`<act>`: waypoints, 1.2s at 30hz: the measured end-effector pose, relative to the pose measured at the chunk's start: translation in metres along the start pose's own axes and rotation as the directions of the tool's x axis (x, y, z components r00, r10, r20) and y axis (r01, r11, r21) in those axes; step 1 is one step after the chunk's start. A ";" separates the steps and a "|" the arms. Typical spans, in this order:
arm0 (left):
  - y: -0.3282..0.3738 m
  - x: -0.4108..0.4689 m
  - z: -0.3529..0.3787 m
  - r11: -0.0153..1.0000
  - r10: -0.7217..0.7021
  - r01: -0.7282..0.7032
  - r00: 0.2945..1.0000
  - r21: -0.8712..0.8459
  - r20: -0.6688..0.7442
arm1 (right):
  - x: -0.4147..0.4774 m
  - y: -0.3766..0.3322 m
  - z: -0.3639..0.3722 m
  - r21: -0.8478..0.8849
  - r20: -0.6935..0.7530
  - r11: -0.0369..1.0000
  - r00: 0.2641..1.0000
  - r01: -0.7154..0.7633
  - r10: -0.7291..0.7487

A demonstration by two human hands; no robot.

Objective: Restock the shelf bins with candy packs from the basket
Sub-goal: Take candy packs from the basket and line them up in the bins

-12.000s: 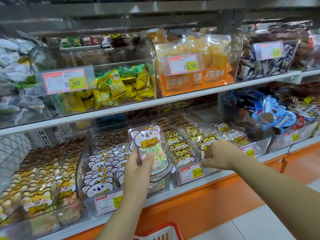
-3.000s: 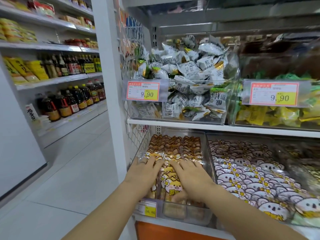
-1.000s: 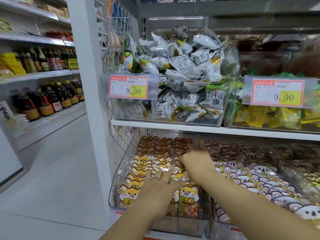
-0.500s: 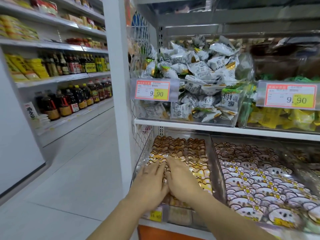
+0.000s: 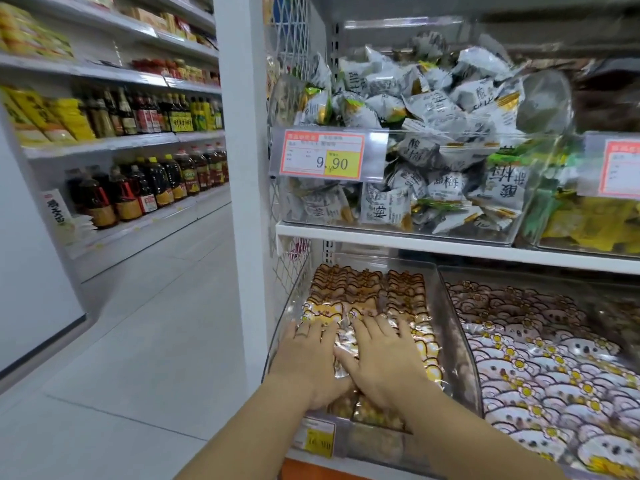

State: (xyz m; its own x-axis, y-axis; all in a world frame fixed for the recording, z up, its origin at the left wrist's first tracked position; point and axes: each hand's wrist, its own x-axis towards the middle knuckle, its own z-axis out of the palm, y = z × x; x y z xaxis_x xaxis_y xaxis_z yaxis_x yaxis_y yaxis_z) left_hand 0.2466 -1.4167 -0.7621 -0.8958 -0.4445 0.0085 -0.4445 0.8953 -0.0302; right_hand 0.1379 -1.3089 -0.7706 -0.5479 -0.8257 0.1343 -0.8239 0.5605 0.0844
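Below the white shelf [image 5: 450,244], at six o'clock, the clear bin [image 5: 450,327] holds rows of yellow animal-faced candy packs [image 5: 349,292]. Our left hand [image 5: 308,358] and right hand [image 5: 384,355] lie flat on the front rows, fingers straight, gripping nothing. We judge this as levelling the rows. Next calls for another pack from the basket, which is out of view. The price label [image 5: 317,441] is blurred.
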 end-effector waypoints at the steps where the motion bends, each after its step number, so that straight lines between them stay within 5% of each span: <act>1: 0.002 -0.002 -0.001 1.000 -0.019 0.019 1.000 0.018 -0.005 | -0.002 -0.001 0.001 0.006 0.033 1.000 0.999 -0.024 0.024; 9: 0.006 -0.004 -0.008 0.998 -0.069 0.070 0.992 -0.005 0.107 | 0.005 0.018 -0.017 0.350 -0.106 0.936 0.994 0.035 0.003; 11: 0.006 -0.006 -0.008 0.998 -0.036 0.040 0.996 -0.046 0.076 | 0.018 0.026 -0.022 0.301 -0.175 0.948 0.971 -0.106 0.164; 15: 0.003 -0.008 -0.009 0.995 0.063 -0.063 0.998 -0.079 0.002 | 0.042 0.030 -0.020 0.224 -0.007 0.939 0.964 -0.259 0.267; 21: -0.006 0.007 -0.012 0.993 0.085 -0.084 0.996 -0.086 0.012 | 0.052 0.022 -0.013 0.268 0.011 0.922 0.958 -0.279 0.287; 29: 0.004 -0.005 -0.012 1.000 0.002 -0.006 0.992 -0.031 -0.122 | 0.042 0.029 -0.012 0.418 -0.056 0.902 0.988 -0.109 0.146; 36: 0.004 0.003 -0.012 0.999 -0.033 0.035 0.999 -0.034 0.041 | 0.052 0.017 -0.013 0.272 -0.065 0.934 0.965 -0.230 0.256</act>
State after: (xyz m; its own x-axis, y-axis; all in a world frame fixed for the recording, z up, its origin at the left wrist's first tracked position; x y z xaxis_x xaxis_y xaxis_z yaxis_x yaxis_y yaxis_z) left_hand 0.2417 -1.4142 -0.7502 -0.8795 -0.4749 -0.0317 -0.4752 0.8799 0.0038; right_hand 0.0976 -1.3411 -0.7490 -0.7300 -0.6487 0.2151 -0.6834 0.6958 -0.2210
